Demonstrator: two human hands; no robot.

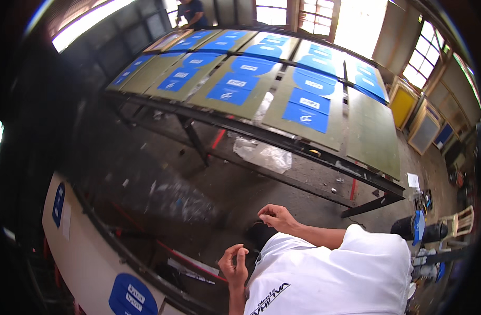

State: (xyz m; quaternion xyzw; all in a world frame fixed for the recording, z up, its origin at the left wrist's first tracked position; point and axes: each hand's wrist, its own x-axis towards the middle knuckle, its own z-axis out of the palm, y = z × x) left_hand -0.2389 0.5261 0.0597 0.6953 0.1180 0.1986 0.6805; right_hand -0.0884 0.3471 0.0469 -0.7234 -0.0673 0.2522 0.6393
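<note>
My left hand (pixel 234 265) is raised in front of my body, its fingers loosely curled toward the thumb. Farther right, my right hand (pixel 276 217) bends its fingers inward, and no object shows in it. Neither hand touches a table. Nearest beyond them is a long dark metal-framed table (pixel 282 137). Flat olive-green panels (pixel 373 134) lie on it in two rows. Most carry blue printed sheets or shapes with white label patches, such as the blue print (pixel 306 107) near the front edge.
A second table with a pale top (pixel 83 247) and blue rounded prints (pixel 133 295) stands at lower left. Crumpled clear plastic (pixel 264 155) lies under the long table. Framed screens (pixel 404 102) lean at the right, near a wooden chair (pixel 463 220). Another person (pixel 192 14) stands at the far end.
</note>
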